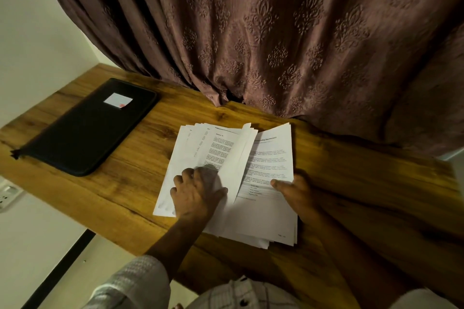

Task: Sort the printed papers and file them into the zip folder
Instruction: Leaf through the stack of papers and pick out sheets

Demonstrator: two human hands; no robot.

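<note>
A stack of printed papers [266, 211] lies fanned on the wooden desk [130, 178] in front of me. My left hand [195, 195] rests on the left sheets and grips a lifted sheet [238, 155] that stands partly turned up. My right hand [296, 193] presses its thumb on the right-hand page, near the lower text. The black zip folder [88, 128] lies shut at the far left of the desk, a white label [118, 101] on its cover, well apart from both hands.
A brown patterned curtain [276, 32] hangs down onto the desk's back edge. A white wall [32, 32] is on the left, with a socket [7, 195] below the desk's left end. Bare wood lies between folder and papers.
</note>
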